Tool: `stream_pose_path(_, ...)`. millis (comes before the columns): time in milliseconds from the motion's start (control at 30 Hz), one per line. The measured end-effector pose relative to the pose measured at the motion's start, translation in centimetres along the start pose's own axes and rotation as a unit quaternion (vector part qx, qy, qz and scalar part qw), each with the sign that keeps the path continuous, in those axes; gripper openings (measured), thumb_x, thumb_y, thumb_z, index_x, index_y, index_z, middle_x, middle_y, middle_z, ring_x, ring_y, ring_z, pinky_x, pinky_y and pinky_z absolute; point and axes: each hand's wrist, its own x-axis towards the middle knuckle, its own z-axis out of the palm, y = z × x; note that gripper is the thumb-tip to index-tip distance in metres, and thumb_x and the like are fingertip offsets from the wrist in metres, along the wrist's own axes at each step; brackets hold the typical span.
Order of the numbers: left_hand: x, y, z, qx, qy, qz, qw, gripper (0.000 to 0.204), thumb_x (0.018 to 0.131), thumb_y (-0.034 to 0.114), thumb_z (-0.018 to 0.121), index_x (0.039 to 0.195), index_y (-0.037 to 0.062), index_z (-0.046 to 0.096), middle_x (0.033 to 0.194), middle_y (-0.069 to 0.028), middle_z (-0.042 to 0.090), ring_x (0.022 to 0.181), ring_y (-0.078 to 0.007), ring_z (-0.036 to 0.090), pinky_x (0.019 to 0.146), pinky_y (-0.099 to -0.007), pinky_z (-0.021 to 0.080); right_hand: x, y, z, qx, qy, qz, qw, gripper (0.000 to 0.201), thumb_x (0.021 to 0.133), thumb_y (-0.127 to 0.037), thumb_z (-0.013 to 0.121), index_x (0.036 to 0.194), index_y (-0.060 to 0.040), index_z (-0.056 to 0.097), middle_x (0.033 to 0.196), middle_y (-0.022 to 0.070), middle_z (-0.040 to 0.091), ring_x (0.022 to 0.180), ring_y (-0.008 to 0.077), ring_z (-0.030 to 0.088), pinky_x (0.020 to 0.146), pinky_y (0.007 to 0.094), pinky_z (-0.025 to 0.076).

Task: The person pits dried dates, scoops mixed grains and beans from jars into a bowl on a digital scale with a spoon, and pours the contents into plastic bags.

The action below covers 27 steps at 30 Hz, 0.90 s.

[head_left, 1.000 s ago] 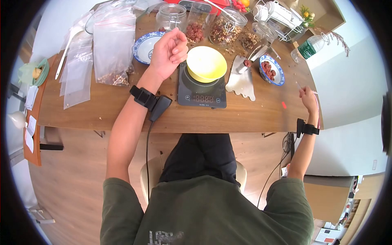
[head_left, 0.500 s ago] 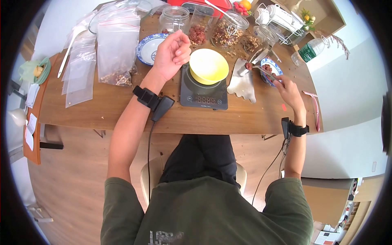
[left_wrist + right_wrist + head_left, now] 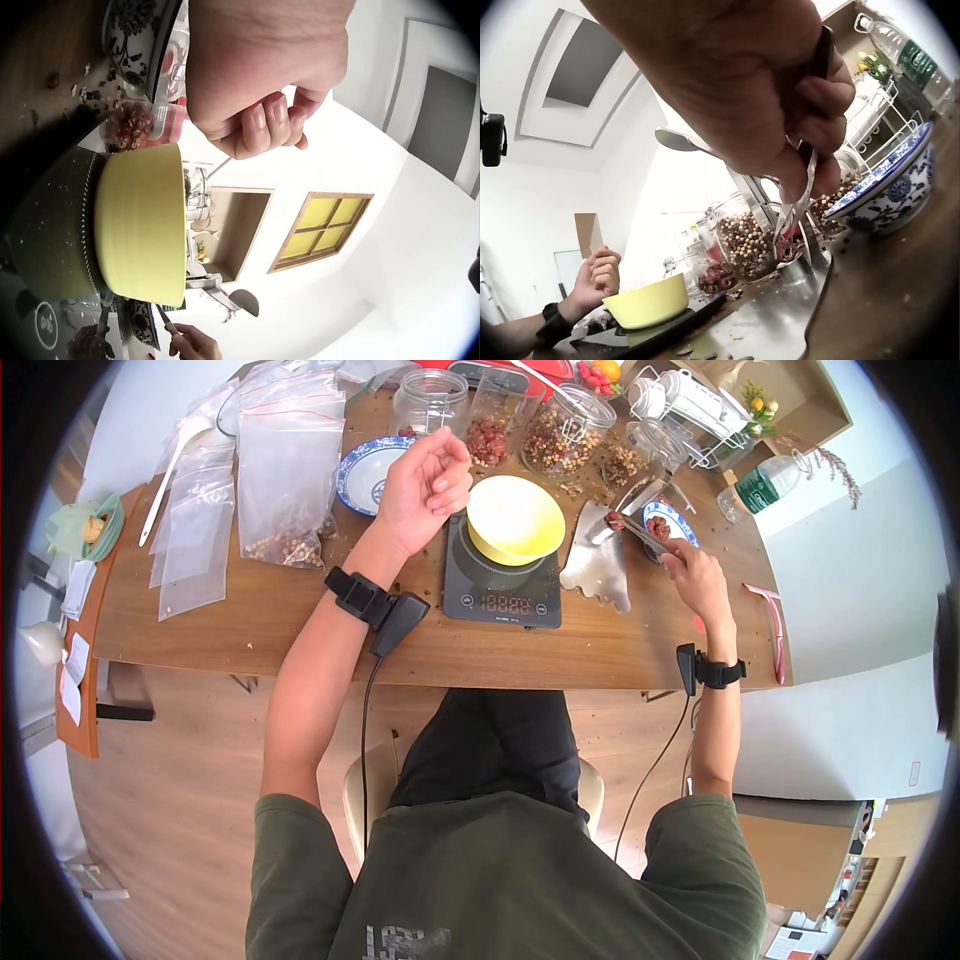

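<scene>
"What are your hands up to?"

"My right hand point(image 3: 700, 580) grips a slim metal tool point(image 3: 640, 532), its tips at a dark red fruit point(image 3: 614, 520) on the short tube of a metal stand point(image 3: 600, 570). My left hand point(image 3: 428, 488) is raised, fingers loosely curled, holding nothing."

"And around them?"

"The yellow bowl point(image 3: 515, 520) sits on the black scale point(image 3: 500, 600), between my left hand and the stand, towards the front edge of the worktop point(image 3: 400, 650). More red fruit lies in the blue-and-white bowl point(image 3: 681, 520), right of the stand."

"Further out?"

"Glass jars point(image 3: 568, 440) near the far edge, plastic bags point(image 3: 285, 480) towards the left, a bottle point(image 3: 768, 488) by the far right corner."
</scene>
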Motion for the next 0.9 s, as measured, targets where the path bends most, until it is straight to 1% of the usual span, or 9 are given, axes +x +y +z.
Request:
stream_pose_path(133,0.0,-0.1,-0.1,0.003,0.002,0.002,1.000,0.030,0.096,0.026,0.037,0.082,0.0037,0.051,0.053,0.0028,0.032,0.041,-0.0065,0.027,0.039,-0.0202,0.025,-0.6,-0.4,-0.3,0.004,0.005,0.007,1.000,0.024,0.082,-0.024,0.059,0.101,-0.0106,0.063,0.083,0.0176,0.064,0.081,0.0368,0.061,0.070,0.0428,0.048)
stream_pose_path(200,0.1,-0.1,-0.2,0.004,0.004,0.002,1.000,0.030,0.096,0.027,0.037,0.082,0.0037,0.051,0.053,0.0029,0.032,0.041,-0.0065,0.027,0.039,-0.0202,0.025,-1.1,-1.1,-0.6,0.007,0.023,-0.039,0.999,0.023,0.084,-0.018,0.057,0.102,-0.0059,0.062,0.066,0.0144,0.060,0.062,0.0268,0.061,0.060,0.0340,0.046)
stream_pose_path(233,0.1,-0.1,-0.2,0.006,0.004,0.002,1.000,0.031,0.095,0.028,0.040,0.082,0.0044,0.055,0.052,0.0035,0.034,0.040,-0.0063,0.027,0.039,-0.0204,0.024,-1.4,-1.7,-0.9,0.008,0.023,-0.038,0.999,0.023,0.084,-0.018,0.057,0.102,-0.0059,0.062,0.066,0.0144,0.060,0.062,0.0268,0.061,0.060,0.0340,0.046)
stream_pose_path(300,0.1,-0.1,-0.2,0.010,0.005,0.000,1.000,0.031,0.094,0.029,0.042,0.081,0.0051,0.058,0.051,0.0041,0.035,0.040,-0.0062,0.027,0.040,-0.0206,0.023,-1.9,-3.4,-1.6,0.067,0.018,-0.045,0.997,0.021,0.082,-0.021,0.059,0.099,-0.0092,0.063,0.080,0.0180,0.063,0.077,0.0360,0.061,0.068,0.0420,0.047)
stream_pose_path(433,0.1,-0.2,-0.2,0.010,0.020,-0.005,1.000,0.031,0.095,0.028,0.040,0.082,0.0045,0.054,0.052,0.0031,0.034,0.040,-0.0064,0.027,0.039,-0.0207,0.024,-1.9,-6.8,-2.3,0.088,0.023,-0.083,0.992,0.019,0.083,-0.020,0.059,0.098,-0.0086,0.063,0.078,0.0175,0.063,0.075,0.0349,0.061,0.065,0.0414,0.048)
stream_pose_path(500,0.1,-0.2,-0.2,0.009,0.013,-0.004,1.000,0.030,0.096,0.027,0.037,0.082,0.0038,0.051,0.053,0.0025,0.032,0.040,-0.0066,0.027,0.039,-0.0209,0.025,-1.3,-7.8,-1.9,0.078,0.028,-0.156,0.984,0.020,0.083,-0.022,0.059,0.097,-0.0085,0.063,0.078,0.0159,0.064,0.074,0.0338,0.061,0.064,0.0410,0.048)
stream_pose_path(600,0.0,-0.1,-0.2,0.006,0.014,-0.006,1.000,0.031,0.096,0.027,0.037,0.082,0.0038,0.051,0.053,0.0025,0.032,0.040,-0.0067,0.027,0.039,-0.0211,0.025,-0.3,-9.2,-0.6,0.046,0.014,-0.192,0.980,0.021,0.083,-0.023,0.059,0.098,-0.0084,0.062,0.077,0.0145,0.064,0.074,0.0331,0.062,0.063,0.0408,0.048)
stream_pose_path(767,0.0,-0.1,-0.3,0.008,0.015,-0.004,1.000,0.031,0.096,0.027,0.037,0.082,0.0037,0.052,0.053,0.0026,0.032,0.041,-0.0067,0.026,0.039,-0.0210,0.024,0.2,-10.3,0.4,0.047,0.006,-0.196,0.979,0.023,0.083,-0.025,0.060,0.098,-0.0083,0.062,0.077,0.0146,0.064,0.074,0.0327,0.062,0.062,0.0417,0.048)
stream_pose_path(900,0.0,-0.1,-0.2,0.016,0.015,-0.003,1.000,0.031,0.096,0.028,0.037,0.082,0.0037,0.052,0.053,0.0028,0.032,0.041,-0.0066,0.026,0.039,-0.0209,0.024,-0.6,-10.1,-2.0,0.066,0.004,-0.185,0.980,0.023,0.083,-0.023,0.060,0.100,-0.0074,0.062,0.080,0.0172,0.064,0.076,0.0337,0.061,0.064,0.0409,0.048)
